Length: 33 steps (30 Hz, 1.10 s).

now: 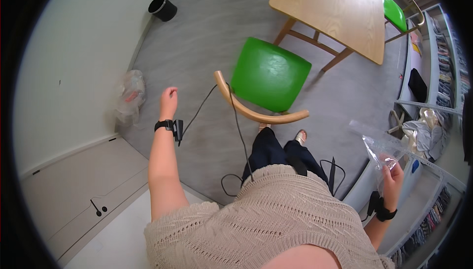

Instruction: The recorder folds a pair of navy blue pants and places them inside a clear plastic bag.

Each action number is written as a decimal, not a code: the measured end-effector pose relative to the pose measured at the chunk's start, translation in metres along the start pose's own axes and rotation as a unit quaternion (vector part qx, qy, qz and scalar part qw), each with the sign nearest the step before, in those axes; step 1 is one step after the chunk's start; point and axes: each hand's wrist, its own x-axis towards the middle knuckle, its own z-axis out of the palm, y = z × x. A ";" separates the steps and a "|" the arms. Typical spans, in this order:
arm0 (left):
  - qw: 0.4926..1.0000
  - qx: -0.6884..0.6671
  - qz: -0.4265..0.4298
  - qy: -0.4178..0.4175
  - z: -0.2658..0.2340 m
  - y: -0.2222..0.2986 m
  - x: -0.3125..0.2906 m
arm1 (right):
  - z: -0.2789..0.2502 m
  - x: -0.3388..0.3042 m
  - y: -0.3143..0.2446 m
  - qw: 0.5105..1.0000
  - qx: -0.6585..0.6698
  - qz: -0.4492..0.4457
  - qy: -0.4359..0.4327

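Observation:
My left hand [168,102] hangs in the air to the left of the green chair [270,74], its fingers curled in with nothing seen in them. A black strap with a small device [170,127] is round that wrist, and a dark cable runs near it. Far to the right, beside the shelves, my right hand [392,183] grips a clear, crinkled plastic bag [377,151]. The bag stretches up and away from the fingers. What it may hold cannot be made out. Another black strap with a device [382,211] circles my right wrist.
The chair's curved wooden back [261,115] is just ahead of my feet. Beyond it stands a wooden table [332,8]. A black bin [162,9] and a plastic bag of things [132,96] are by the left wall. White shelves [416,104] with folded fabrics line the right.

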 end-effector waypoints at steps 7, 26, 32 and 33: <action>0.932 -0.028 -0.255 -0.256 0.059 -0.056 -0.009 | 0.044 -0.002 -0.032 0.976 -0.167 -0.116 -0.077; 0.904 -0.354 -0.117 -0.210 0.133 0.120 0.108 | 0.028 -0.052 -0.037 0.985 -0.129 0.031 0.111; 0.833 -0.374 0.020 -0.408 0.165 0.265 0.032 | -0.010 -0.050 -0.008 0.980 -0.088 -0.025 0.176; 0.818 -0.369 0.012 -0.441 0.183 0.285 0.019 | -0.019 -0.054 0.000 0.980 -0.068 -0.015 0.188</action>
